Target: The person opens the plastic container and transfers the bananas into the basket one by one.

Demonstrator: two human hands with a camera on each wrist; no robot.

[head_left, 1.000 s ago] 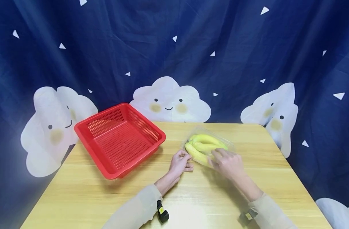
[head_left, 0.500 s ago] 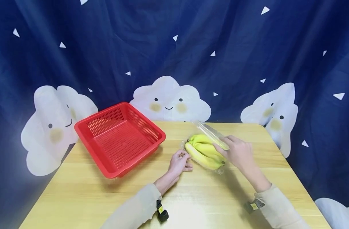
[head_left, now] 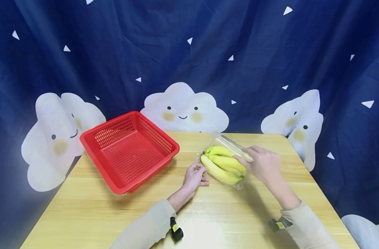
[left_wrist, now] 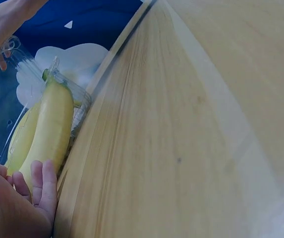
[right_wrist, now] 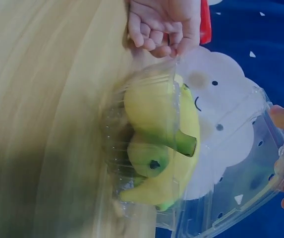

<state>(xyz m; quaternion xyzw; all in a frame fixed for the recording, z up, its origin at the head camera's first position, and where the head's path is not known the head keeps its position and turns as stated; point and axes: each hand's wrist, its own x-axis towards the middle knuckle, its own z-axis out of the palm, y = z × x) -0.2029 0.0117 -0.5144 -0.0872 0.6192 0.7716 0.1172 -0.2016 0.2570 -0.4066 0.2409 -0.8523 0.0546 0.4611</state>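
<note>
Right of the middle of the wooden table (head_left: 205, 211), a person's left hand (head_left: 193, 178) pinches the near-left rim of a clear plastic clamshell (head_left: 238, 186); apart from it, the right hand (head_left: 264, 164) grips the near-right end of the raised, tilted lid (head_left: 229, 142). Between the hands, several yellow bananas (head_left: 221, 168) lie in the base. Farther left sits a red perforated plastic basket (head_left: 100, 165); on the far side hangs a dark blue curtain (head_left: 164, 45) with smiling white clouds (head_left: 189, 103).
</note>
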